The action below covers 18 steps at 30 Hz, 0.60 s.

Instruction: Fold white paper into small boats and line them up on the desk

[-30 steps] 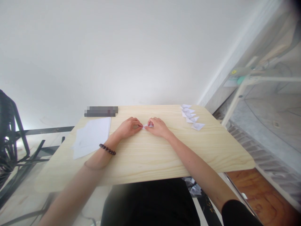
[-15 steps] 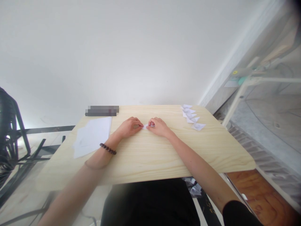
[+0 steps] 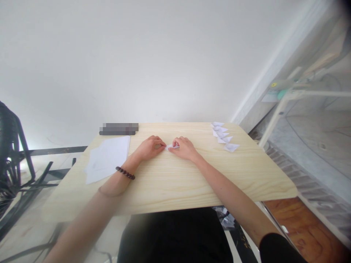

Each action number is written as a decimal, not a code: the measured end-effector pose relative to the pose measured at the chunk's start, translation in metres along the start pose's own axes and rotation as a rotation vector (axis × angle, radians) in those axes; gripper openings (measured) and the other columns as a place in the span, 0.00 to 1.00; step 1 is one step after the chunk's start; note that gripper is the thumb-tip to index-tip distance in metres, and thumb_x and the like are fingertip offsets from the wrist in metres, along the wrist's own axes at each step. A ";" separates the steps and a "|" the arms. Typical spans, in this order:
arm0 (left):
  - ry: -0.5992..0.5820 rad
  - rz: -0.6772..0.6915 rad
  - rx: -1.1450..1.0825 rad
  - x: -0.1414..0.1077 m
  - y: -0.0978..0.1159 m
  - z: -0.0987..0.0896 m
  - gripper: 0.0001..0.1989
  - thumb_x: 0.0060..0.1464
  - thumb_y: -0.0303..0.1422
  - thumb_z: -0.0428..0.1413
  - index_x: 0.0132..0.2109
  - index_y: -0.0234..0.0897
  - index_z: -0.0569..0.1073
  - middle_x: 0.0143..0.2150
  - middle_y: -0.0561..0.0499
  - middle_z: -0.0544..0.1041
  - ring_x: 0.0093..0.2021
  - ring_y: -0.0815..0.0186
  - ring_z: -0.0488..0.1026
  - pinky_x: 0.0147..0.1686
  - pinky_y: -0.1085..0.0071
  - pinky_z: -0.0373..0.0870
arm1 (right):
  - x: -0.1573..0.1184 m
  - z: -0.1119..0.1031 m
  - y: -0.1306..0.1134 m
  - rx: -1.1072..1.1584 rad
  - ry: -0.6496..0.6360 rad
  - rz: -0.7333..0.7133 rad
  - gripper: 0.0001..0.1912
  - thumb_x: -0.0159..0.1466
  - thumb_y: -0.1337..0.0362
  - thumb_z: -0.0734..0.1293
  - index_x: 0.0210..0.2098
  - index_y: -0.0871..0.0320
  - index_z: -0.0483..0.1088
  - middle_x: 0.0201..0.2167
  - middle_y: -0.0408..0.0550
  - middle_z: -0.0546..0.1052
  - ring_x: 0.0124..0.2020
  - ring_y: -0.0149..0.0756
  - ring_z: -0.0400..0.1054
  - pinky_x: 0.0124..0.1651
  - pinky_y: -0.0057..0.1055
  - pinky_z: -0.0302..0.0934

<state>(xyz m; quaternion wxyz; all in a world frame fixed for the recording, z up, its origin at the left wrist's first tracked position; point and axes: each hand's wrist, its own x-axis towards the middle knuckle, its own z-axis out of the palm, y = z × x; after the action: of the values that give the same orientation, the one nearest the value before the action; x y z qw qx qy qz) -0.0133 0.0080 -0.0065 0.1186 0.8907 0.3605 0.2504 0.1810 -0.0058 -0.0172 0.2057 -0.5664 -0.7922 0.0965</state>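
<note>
Between my two hands, near the middle of the table, is a small folded piece of white paper (image 3: 170, 146). My left hand (image 3: 150, 147) pinches its left end between thumb and fingertips. At the other end, my right hand (image 3: 184, 147) grips the paper with thumb and curled index finger. Much of the paper is hidden by the fingers, so its exact shape cannot be made out. Several folded white paper boats (image 3: 222, 134) stand in a row at the table's right rear.
Loose white paper sheets (image 3: 108, 159) lie on the left of the wooden table (image 3: 175, 186). Behind them is a dark blurred-out object (image 3: 118, 129). A white wall (image 3: 164, 65) rises at the table's far edge. A black chair (image 3: 13, 142) stands to the left.
Both hands have shifted very slightly left along with the paper, and the right thumb lies a little further left on it. The boats and sheets stay put.
</note>
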 end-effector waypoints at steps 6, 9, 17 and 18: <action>0.011 -0.013 0.016 0.001 -0.003 0.001 0.12 0.52 0.33 0.46 0.36 0.39 0.74 0.36 0.48 0.73 0.38 0.64 0.67 0.42 0.67 0.62 | -0.002 0.000 -0.003 -0.023 0.029 0.009 0.14 0.53 0.52 0.62 0.29 0.56 0.64 0.31 0.47 0.67 0.36 0.34 0.60 0.43 0.31 0.52; 0.017 -0.026 0.020 0.001 -0.003 0.002 0.12 0.53 0.33 0.46 0.37 0.38 0.74 0.35 0.48 0.73 0.38 0.65 0.67 0.42 0.67 0.62 | -0.002 0.000 -0.004 -0.023 0.021 0.007 0.14 0.53 0.51 0.62 0.29 0.56 0.64 0.31 0.47 0.67 0.36 0.34 0.60 0.42 0.31 0.52; 0.007 -0.059 0.008 0.002 -0.007 0.004 0.11 0.52 0.34 0.47 0.35 0.38 0.74 0.36 0.49 0.73 0.39 0.64 0.67 0.43 0.68 0.61 | -0.003 0.000 -0.006 -0.041 0.041 0.018 0.14 0.53 0.51 0.62 0.29 0.56 0.64 0.32 0.47 0.67 0.37 0.34 0.60 0.42 0.31 0.51; 0.003 -0.068 0.012 0.003 -0.008 0.004 0.11 0.51 0.34 0.47 0.35 0.38 0.74 0.36 0.49 0.73 0.40 0.64 0.67 0.43 0.68 0.61 | -0.003 0.000 -0.006 -0.039 0.038 0.019 0.15 0.53 0.51 0.62 0.29 0.56 0.64 0.32 0.47 0.67 0.37 0.34 0.60 0.42 0.31 0.51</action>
<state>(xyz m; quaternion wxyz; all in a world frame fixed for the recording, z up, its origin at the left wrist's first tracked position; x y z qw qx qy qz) -0.0138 0.0156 -0.0121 0.1210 0.8782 0.3921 0.2455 0.1768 -0.0101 -0.0158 0.2086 -0.5795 -0.7845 0.0722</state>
